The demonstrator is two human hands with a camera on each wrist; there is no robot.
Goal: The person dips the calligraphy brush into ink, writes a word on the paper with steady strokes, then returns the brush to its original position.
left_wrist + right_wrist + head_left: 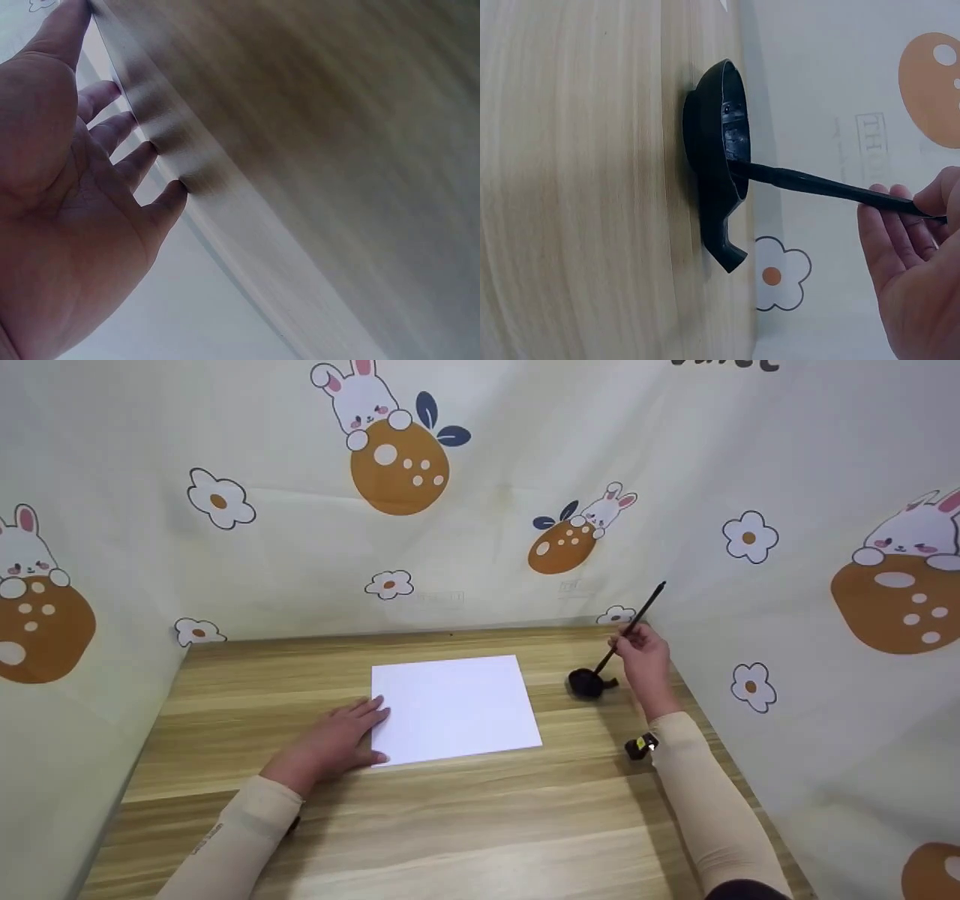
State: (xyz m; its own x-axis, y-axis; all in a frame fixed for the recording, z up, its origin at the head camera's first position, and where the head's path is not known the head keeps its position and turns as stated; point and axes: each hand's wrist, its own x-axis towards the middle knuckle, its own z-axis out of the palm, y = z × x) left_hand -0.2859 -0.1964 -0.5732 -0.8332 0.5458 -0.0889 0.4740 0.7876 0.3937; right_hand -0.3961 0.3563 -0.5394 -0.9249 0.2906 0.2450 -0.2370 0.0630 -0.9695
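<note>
A white sheet of paper (457, 709) lies on the wooden table. My left hand (337, 742) rests at its left edge, fingers spread and fingertips touching the paper; the left wrist view shows the same hand (82, 187) with its fingers slightly bent. At the right, my right hand (643, 656) pinches a dark brush (630, 626) by its handle, between thumb and fingers. The brush's lower end is inside a small black ink dish (585, 684) with a spout-like projection. In the right wrist view, the dish (705, 142) hides the brush tip.
The wood-grain table (465, 832) is bounded at the back and sides by pale cloth (300, 570) printed with rabbits and flowers. A small black wrist camera (640, 746) is strapped at the right sleeve.
</note>
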